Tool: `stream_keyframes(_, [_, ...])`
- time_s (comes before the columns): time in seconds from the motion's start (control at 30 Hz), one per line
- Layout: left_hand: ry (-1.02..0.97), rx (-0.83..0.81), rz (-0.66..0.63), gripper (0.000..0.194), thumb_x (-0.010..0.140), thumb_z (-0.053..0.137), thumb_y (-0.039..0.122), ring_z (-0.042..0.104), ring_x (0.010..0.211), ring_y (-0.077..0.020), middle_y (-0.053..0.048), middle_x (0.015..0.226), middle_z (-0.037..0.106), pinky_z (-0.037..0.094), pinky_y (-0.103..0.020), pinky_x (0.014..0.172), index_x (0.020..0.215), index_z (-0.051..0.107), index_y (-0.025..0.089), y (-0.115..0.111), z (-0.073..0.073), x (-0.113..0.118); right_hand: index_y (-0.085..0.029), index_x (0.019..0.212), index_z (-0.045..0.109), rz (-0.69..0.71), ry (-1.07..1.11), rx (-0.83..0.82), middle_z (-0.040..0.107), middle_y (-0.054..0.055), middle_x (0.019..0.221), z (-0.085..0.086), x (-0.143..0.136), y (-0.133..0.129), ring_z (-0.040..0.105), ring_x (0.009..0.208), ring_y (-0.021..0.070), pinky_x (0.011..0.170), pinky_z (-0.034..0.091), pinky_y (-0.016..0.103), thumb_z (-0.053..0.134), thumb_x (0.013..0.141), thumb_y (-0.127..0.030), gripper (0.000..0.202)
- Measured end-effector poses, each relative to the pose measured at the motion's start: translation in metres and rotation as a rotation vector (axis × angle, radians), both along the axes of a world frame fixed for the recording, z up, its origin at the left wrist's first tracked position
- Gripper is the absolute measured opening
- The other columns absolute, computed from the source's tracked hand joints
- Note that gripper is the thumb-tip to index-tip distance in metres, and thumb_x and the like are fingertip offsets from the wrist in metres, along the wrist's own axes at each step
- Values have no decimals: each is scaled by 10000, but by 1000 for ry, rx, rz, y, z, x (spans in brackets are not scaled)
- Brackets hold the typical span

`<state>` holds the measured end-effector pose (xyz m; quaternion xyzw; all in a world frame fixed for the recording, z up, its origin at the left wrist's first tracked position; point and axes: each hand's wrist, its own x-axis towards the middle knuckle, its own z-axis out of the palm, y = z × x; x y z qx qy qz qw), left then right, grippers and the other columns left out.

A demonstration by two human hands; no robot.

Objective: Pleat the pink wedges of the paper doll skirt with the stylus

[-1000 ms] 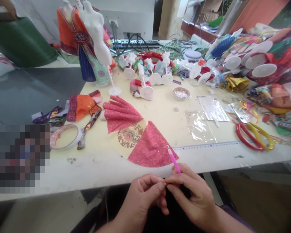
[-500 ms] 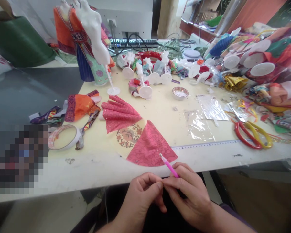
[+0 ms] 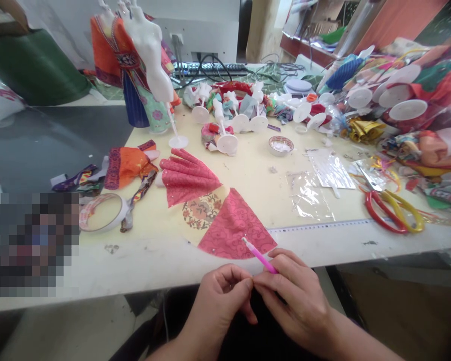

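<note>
A pink rhinestone pen (image 3: 261, 258) with a pale tip rests in my right hand (image 3: 295, 296), its tip over a red patterned fan-shaped cloth piece (image 3: 236, 225). My left hand (image 3: 223, 296) is closed in a pinch. Its fingertips meet those of my right hand just off the table's front edge, and whatever is between them is too small to make out. Beyond lies a pleated red cloth (image 3: 190, 175) dotted with tiny bright studs. A round floral-patterned patch (image 3: 203, 210) shows between the two red pieces.
Red-and-yellow-handled scissors (image 3: 387, 213) lie at right near a ruler (image 3: 315, 224) and plastic bags (image 3: 310, 195). A small bowl (image 3: 281, 145) holds white bits. A tape roll (image 3: 103, 213) and orange cloth (image 3: 126, 168) are at left. Small mannequins (image 3: 152, 60) and heaped fabrics (image 3: 409, 95) stand behind.
The view has shifted slightly. The pen's tip has moved a little left over the red cloth, and both hands keep their fingertips together.
</note>
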<state>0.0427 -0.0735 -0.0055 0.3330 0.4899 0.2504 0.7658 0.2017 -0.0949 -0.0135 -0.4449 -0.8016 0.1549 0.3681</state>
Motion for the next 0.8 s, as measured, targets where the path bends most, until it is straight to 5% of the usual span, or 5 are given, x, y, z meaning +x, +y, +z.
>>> stream_keyframes(0.17, [72, 79, 7, 187, 754, 627, 302, 502, 468, -86, 47, 483, 533, 373, -208, 550, 680, 566, 142, 3, 6, -3, -156, 801, 593, -42, 25, 2, 462, 16, 682, 0, -6, 4, 459, 686, 147, 640, 419, 298, 504, 801, -41, 145])
stream_keyframes(0.5, [12, 41, 33, 169, 757, 625, 296, 487, 452, -83, 49, 475, 529, 379, -222, 581, 705, 584, 140, 5, 1, -6, -182, 711, 570, -131, 261, -283, 522, -33, 621, 4, -15, 10, 506, 577, 84, 544, 426, 197, 540, 808, -100, 131])
stream_keyframes(0.8, [57, 87, 33, 181, 762, 627, 305, 497, 458, -85, 50, 472, 533, 383, -218, 574, 702, 577, 141, 7, 5, -8, -180, 887, 605, -54, 143, -114, 521, 16, 716, -1, -9, 6, 493, 657, 123, 585, 426, 258, 509, 826, -63, 164])
